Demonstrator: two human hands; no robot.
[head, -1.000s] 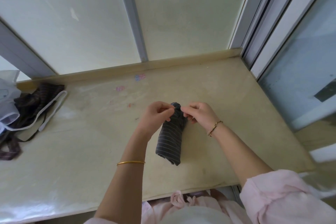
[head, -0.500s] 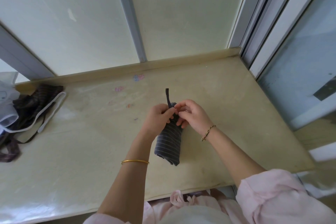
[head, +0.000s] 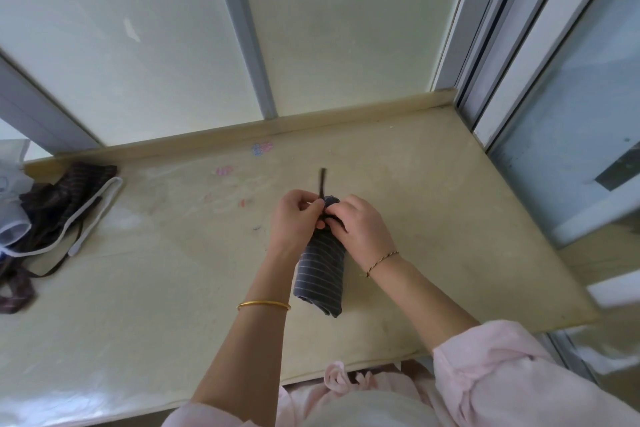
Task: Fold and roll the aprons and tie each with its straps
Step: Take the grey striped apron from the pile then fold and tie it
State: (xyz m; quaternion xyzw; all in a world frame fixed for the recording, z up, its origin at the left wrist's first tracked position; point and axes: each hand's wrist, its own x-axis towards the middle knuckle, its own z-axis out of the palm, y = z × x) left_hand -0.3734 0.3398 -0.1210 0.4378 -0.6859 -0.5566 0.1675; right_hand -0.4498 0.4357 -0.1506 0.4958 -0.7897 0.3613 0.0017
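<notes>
Beige table [head: 450, 218], stained top. Striped rolled apron [head: 320, 274] lies at centre; left hand [head: 294, 218] and right hand [head: 356, 229] pinch its far end, fingers curled tight. Dark strap [head: 322, 182] sticks out toward 12 o'clock. Loose apron heap [head: 59, 204] at 9 o'clock. Frosted window panels [head: 346, 28] behind.

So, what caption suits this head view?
Rolled striped apron, its strap pinched at the far end by left hand and right hand.

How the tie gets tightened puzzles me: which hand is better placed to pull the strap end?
Probably left: the left hand already pinches the strap where it rises from the roll; the right hand is busy holding the roll's top.
</notes>
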